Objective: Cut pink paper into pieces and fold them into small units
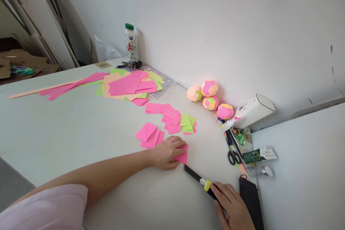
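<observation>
Hands work apart on the pale counter (81, 129), each on its own thing; taking the left hand (165, 152) as the centre of the clock, its fingers lie over a small pink square (183, 154) at 3 o'clock, pressing it to the surface rather than closing round it; the right hand (234, 205), at 4 o'clock, is wrapped about the handle of a black-bladed knife (192, 173), the tip just beside the square's near edge; whether tip and paper touch cannot be told.

Four faceted paper balls (209, 88), between 1 and 2 o'clock, look complete; small pink pieces (153, 134) at 10 o'clock, a further pink cluster (171, 118) at 12 and green pieces (187, 123) at 1 seem already cut down to size, loose and unjoined; the larger sheets (126, 84) heaped at 11 o'clock and the long strips (67, 87) at 10, well apart from the hands, appear to be stock not yet made small.

Preparing pieces thus seems well under way, with much paper left over; the square under the fingers looks like one piece in the middle of being worked; how many more are needed does not show.
</observation>
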A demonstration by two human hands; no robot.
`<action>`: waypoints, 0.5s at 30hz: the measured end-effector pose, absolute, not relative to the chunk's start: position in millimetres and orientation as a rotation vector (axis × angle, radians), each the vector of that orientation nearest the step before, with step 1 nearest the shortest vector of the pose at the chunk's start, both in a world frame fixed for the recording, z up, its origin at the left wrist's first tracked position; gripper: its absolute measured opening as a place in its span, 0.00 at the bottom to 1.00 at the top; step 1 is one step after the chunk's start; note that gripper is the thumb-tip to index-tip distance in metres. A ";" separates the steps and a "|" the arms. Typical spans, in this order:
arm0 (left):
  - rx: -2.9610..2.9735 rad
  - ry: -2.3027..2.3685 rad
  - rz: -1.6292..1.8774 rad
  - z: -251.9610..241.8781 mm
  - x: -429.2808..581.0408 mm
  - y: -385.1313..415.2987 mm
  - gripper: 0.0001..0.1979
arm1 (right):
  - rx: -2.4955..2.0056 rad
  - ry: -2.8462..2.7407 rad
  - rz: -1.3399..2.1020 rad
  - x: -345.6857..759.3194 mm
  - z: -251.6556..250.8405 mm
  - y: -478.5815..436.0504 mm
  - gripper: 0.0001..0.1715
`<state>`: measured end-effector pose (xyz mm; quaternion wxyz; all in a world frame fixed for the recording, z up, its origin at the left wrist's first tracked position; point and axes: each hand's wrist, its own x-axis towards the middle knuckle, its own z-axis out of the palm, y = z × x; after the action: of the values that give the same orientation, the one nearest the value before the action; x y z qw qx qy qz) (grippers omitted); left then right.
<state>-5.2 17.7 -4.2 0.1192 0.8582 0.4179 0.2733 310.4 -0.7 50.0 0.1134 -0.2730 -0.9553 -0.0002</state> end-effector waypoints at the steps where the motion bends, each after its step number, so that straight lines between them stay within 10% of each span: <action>1: 2.509 1.221 0.799 -4.2 -5.3 17.7 0.13 | -0.802 -2.802 0.000 310.3 50.2 -0.9 0.22; 15: 2.501 1.226 0.775 -4.2 -5.2 17.8 0.12 | -0.809 -2.798 0.012 310.6 51.2 -3.6 0.22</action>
<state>-5.2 17.8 -4.2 0.1250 0.8583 0.4206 0.2661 310.6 -3.6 51.2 0.1143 -0.2759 -0.9544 0.0042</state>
